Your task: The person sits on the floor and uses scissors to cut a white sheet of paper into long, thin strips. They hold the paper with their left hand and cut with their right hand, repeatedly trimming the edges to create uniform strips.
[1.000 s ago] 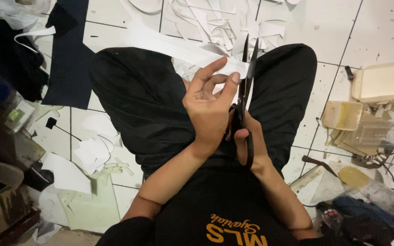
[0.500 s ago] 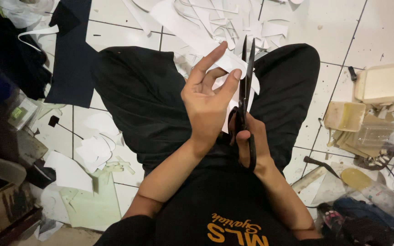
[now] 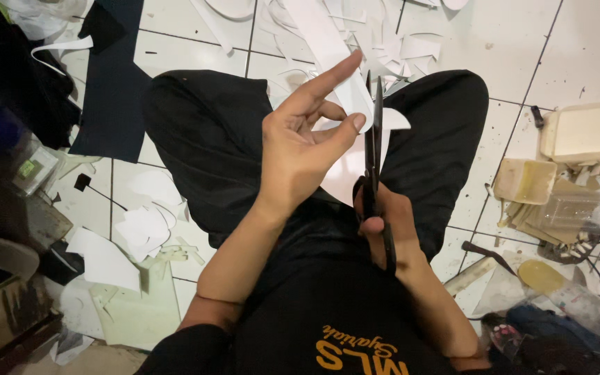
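1. Scissors: black, blades nearly closed, upright over the lap, right hand grip through handles.
2. Left hand pinches white paper.
3. Beige trays on floor right; contents unclear.

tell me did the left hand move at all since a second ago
Yes. The left hand has opened, its forefinger stretched toward the white scraps beyond the knees; it holds white paper beside the black scissors.

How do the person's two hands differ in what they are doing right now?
The left hand is raised with its fingers spread, pinching a white paper piece. The right hand sits lower, closed through the handles of black scissors. The left shows its palm side, the right its back. Both are bare.
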